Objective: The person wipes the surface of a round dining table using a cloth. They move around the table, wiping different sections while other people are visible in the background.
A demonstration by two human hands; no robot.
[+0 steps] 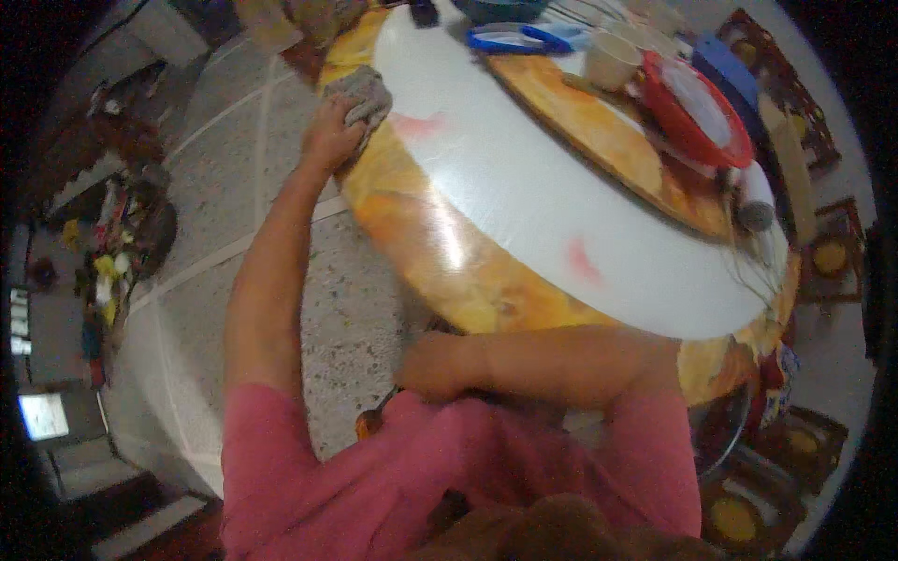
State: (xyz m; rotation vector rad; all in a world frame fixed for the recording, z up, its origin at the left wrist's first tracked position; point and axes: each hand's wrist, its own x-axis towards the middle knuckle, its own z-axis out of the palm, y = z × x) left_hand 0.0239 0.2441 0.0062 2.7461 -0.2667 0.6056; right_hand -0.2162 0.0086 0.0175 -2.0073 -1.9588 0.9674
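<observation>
My left hand grips a crumpled grey cloth at the left edge of a round table with a glossy yellow-orange marbled top. The cloth touches the table's rim, partly over the edge. Close by, a white curved mat or band covers much of the tabletop and carries two pinkish-red marks. My right hand is blurred, held across my body just below the table's near edge. Its fingers do not show clearly, and I see nothing certain in it.
On a raised marbled turntable stand a beige cup, a blue-rimmed item and a red plastic basin. A white cylindrical container and thin wires lie at the right. Wooden chairs flank the table; speckled tiles floor the room.
</observation>
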